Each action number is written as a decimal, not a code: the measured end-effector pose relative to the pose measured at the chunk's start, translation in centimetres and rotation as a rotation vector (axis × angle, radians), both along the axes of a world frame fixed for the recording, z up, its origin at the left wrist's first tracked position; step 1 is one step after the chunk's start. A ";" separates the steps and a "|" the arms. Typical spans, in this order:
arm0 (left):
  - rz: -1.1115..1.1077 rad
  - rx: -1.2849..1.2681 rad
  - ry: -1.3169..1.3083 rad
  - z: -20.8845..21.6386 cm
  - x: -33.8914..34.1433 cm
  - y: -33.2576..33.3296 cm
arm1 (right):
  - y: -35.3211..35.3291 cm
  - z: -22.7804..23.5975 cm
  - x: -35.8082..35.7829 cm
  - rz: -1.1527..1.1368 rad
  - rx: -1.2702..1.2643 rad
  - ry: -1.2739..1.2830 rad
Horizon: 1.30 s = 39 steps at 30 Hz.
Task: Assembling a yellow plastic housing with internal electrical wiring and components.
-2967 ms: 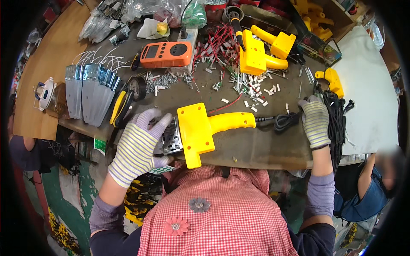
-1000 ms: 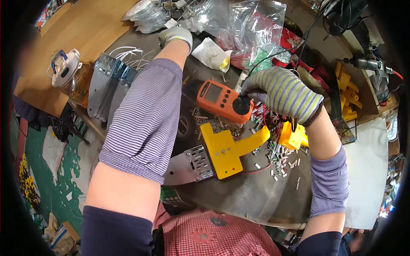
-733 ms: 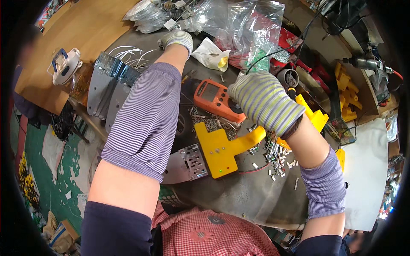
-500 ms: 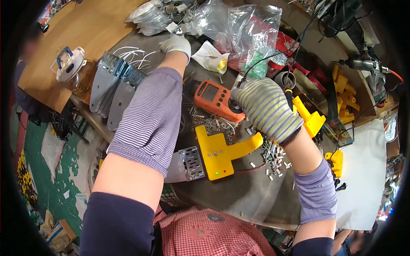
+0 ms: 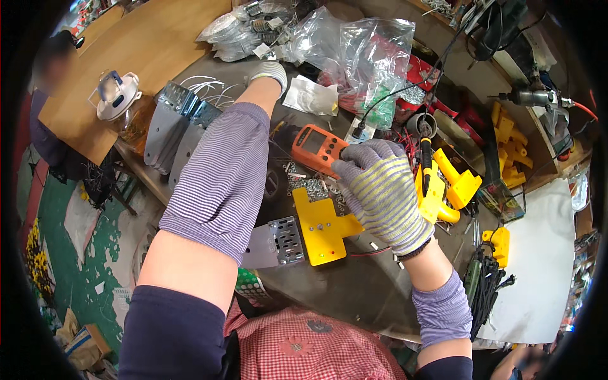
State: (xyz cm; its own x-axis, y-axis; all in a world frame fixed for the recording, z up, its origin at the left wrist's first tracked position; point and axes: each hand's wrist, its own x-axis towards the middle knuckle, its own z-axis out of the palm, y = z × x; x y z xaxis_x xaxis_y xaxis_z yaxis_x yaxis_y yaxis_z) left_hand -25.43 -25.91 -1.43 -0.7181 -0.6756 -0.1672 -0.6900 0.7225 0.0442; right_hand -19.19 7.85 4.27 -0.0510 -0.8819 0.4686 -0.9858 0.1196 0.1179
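My right hand [image 5: 383, 196], in a striped glove, has its fingers curled about the right end of an orange multimeter [image 5: 314, 150], hiding its dial. Below the meter lies a yellow plastic handle piece [image 5: 318, 229] with small green and red lights, joined to a slotted grey metal bracket [image 5: 276, 243]. My hand hides the piece's right arm. My left hand [image 5: 270, 73] reaches to the far side of the table, between white wires [image 5: 209, 88] and a crumpled white packet [image 5: 311, 96]; its fingers are hidden. A black plug [image 5: 358, 130] sits in a white socket beyond the meter.
Clear plastic bags [image 5: 377, 57] with parts lie at the back. More yellow pieces [image 5: 512, 142] fill a box on the right, near a power drill [image 5: 533, 97]. Metal brackets [image 5: 166, 130] stand at left. A soldering iron [image 5: 427, 158] and a black cable bundle [image 5: 484, 285] are right.
My right hand has come down and left from beside the plug to the multimeter's right end. The left hand has shifted slightly right and shows less of its fingers. The view has moved a little.
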 end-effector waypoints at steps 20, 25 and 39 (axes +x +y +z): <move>-0.863 -0.060 1.053 5.1 21.8 19.6 | 2.6 -1.5 5.9 0.056 -0.412 -1.248; -0.935 0.176 1.068 3.4 23.4 22.0 | 3.6 -3.9 7.4 0.139 -0.321 -1.524; -0.728 0.705 1.244 0.9 26.5 23.2 | 4.5 -5.1 9.3 0.185 -0.384 -2.166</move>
